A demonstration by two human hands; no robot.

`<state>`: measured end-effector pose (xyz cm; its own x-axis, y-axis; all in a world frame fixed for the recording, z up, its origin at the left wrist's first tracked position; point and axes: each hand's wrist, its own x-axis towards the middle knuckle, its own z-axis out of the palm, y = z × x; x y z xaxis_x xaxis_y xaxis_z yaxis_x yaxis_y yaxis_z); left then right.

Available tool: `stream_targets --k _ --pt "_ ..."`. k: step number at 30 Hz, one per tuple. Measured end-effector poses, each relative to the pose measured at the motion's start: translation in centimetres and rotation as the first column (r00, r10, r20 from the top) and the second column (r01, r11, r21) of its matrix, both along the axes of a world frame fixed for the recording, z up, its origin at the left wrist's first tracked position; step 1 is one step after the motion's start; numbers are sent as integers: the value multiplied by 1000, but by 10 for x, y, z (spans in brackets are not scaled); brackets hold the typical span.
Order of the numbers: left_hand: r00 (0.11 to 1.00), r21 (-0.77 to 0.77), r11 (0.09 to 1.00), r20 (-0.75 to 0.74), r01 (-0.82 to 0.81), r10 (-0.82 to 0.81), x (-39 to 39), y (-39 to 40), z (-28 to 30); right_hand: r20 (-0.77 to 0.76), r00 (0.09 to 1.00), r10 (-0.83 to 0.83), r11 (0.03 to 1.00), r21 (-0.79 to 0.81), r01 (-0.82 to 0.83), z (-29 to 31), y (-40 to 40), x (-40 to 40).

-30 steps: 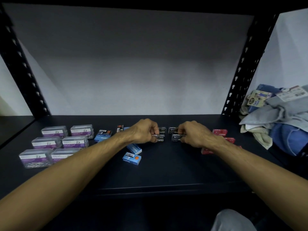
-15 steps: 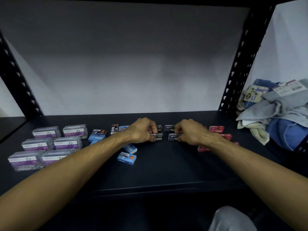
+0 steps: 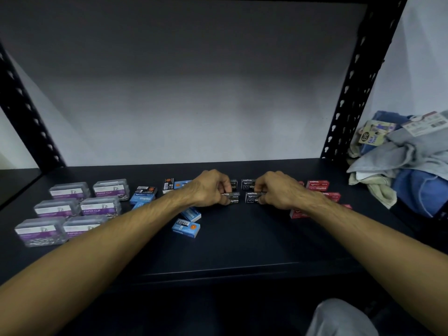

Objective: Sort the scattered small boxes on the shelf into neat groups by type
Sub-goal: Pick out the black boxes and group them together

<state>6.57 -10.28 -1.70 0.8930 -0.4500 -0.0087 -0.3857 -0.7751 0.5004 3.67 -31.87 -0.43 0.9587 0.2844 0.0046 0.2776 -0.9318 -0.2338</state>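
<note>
Fingers of left hand (image 3: 210, 187) curled down onto a black staples box (image 3: 233, 198), pinching its left end; fingers of right hand (image 3: 278, 190) curled the same way on another black staples box (image 3: 252, 198), at its right end. Both boxes sit on the shelf (image 3: 242, 238), just beside each other w/ a thin gap between. Two more black boxes (image 3: 247, 184) lie just behind the fingertips, partly hidden by knuckles. Right of the right fingers: red staples boxes (image 3: 318, 185), several covered by the wrist & forearm, count unclear. Left of the left fingers: blue staples boxes (image 3: 186, 228), loose, some tilted, some under the forearm. Further left, well apart: clear paper clip boxes (image 3: 100, 207) w/ purple labels, in 2 tidy columns. Far right, past the black upright (image 3: 349, 93): heap of folded towels (image 3: 407, 166) w/ tags.
</note>
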Motion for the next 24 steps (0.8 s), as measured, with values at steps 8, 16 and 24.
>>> stream_targets --k 8,16,24 --pt "1000 -45 999 -10 -2 1 -4 11 7 18 1000 -24 999 -21 25 7 4 -2" --pt "986 -72 987 79 -141 147 1 71 42 128 991 29 999 39 -34 23 29 -2" --pt "983 136 974 38 -183 179 17 148 48 152 972 179 982 32 -186 26 98 15"
